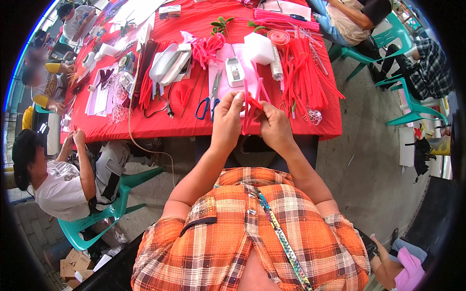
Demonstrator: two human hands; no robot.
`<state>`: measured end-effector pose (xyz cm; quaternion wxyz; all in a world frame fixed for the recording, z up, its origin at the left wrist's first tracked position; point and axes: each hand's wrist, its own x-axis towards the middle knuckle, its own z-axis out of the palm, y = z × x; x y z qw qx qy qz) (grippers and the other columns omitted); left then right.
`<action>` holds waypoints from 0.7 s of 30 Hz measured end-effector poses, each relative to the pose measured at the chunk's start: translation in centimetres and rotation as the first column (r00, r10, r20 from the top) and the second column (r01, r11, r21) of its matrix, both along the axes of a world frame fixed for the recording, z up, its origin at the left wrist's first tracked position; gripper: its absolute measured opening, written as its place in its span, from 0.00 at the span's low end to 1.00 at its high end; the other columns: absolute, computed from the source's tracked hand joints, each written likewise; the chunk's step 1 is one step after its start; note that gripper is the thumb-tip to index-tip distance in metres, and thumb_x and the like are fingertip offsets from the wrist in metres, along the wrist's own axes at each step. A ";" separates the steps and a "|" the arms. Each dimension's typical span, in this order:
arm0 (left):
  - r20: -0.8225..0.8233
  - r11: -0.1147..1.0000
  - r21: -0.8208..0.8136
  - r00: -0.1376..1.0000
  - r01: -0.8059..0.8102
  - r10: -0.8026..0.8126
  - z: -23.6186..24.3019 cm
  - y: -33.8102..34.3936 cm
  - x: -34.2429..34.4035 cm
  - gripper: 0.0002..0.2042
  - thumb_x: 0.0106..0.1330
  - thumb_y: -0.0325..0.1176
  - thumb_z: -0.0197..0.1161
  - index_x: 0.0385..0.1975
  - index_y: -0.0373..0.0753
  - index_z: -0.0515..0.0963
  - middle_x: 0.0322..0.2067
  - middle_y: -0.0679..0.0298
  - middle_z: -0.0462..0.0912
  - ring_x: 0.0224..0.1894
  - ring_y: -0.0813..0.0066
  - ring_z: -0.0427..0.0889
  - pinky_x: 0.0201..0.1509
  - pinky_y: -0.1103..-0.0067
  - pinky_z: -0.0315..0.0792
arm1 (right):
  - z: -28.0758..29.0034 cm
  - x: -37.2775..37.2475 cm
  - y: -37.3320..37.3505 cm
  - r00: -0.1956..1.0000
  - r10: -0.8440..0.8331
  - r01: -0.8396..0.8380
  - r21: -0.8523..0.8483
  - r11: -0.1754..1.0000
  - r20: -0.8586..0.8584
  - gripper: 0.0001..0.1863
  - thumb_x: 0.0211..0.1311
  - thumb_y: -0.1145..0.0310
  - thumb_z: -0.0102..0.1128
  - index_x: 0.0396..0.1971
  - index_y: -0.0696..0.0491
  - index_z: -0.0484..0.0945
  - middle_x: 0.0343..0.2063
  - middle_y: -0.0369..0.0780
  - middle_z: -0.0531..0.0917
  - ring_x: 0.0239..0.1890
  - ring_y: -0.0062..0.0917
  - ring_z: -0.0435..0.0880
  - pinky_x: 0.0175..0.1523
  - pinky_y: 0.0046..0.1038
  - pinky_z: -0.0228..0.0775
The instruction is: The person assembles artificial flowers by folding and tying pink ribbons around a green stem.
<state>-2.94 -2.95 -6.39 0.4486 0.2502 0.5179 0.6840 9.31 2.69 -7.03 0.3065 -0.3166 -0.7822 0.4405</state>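
Left hand [227, 115] and right hand [277, 127], close together, pinch red strips [246, 116].

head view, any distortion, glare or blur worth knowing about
Head view: strong fisheye, black rim, blue fringe at left; head view: white sheet at upper left looks washed out; head view: a person's head at left is blurred, while the left hand and right hand look fairly clear.

On table [182, 128]: scissors [215, 91], just left of left hand [227, 115] | strip bundle [303, 72], right of right hand [276, 127]
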 end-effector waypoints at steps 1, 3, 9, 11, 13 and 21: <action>0.122 0.993 -0.042 0.987 0.114 -0.108 0.6 0.0 -0.4 0.13 0.68 0.37 0.50 0.43 0.33 0.73 0.34 0.64 0.78 0.34 0.78 0.77 0.38 0.81 0.73 | 0.6 0.1 -0.1 0.999 0.043 -0.041 -0.072 0.997 0.023 0.15 0.53 0.86 0.42 0.39 0.59 0.73 0.27 0.42 0.80 0.30 0.28 0.81 0.34 0.25 0.70; 0.360 0.989 -0.005 0.923 0.146 -0.134 1.1 0.6 -0.4 0.15 0.68 0.38 0.49 0.43 0.32 0.73 0.34 0.62 0.79 0.32 0.78 0.77 0.35 0.82 0.72 | 0.9 0.3 0.1 0.992 0.127 -0.120 -0.226 0.967 0.014 0.16 0.53 0.86 0.39 0.39 0.60 0.73 0.27 0.41 0.80 0.31 0.26 0.82 0.35 0.24 0.72; 0.447 0.970 -0.022 0.870 0.241 -0.207 1.3 0.6 0.0 0.18 0.67 0.40 0.49 0.45 0.30 0.71 0.37 0.56 0.80 0.35 0.71 0.80 0.37 0.77 0.75 | -0.6 0.2 0.6 0.956 0.153 -0.286 -0.681 0.674 -0.250 0.15 0.59 0.83 0.37 0.40 0.60 0.73 0.29 0.39 0.81 0.33 0.23 0.82 0.39 0.23 0.76; 0.479 0.964 -0.026 0.850 0.264 -0.220 0.8 0.7 -0.5 0.18 0.66 0.39 0.49 0.46 0.30 0.71 0.38 0.55 0.79 0.36 0.70 0.80 0.38 0.75 0.75 | -0.5 0.2 0.5 0.953 0.152 -0.299 -0.732 0.612 -0.263 0.14 0.61 0.80 0.38 0.41 0.60 0.73 0.29 0.40 0.81 0.33 0.24 0.82 0.39 0.24 0.77; 0.609 0.959 -0.018 0.764 0.282 -0.214 0.6 1.2 -1.3 0.17 0.65 0.37 0.50 0.47 0.30 0.70 0.40 0.55 0.79 0.38 0.69 0.79 0.39 0.74 0.75 | -0.3 0.1 0.3 0.954 0.132 -0.295 -0.757 0.582 -0.270 0.12 0.63 0.78 0.40 0.42 0.59 0.73 0.30 0.40 0.81 0.32 0.25 0.83 0.39 0.25 0.77; 0.499 0.894 0.144 0.749 0.424 -0.436 1.0 1.6 -3.0 0.23 0.63 0.38 0.53 0.55 0.32 0.63 0.47 0.56 0.76 0.46 0.67 0.77 0.45 0.71 0.73 | 0.1 0.9 0.9 0.917 0.135 -0.394 -0.805 0.443 -0.375 0.11 0.66 0.68 0.46 0.39 0.60 0.74 0.29 0.42 0.80 0.29 0.28 0.82 0.37 0.28 0.77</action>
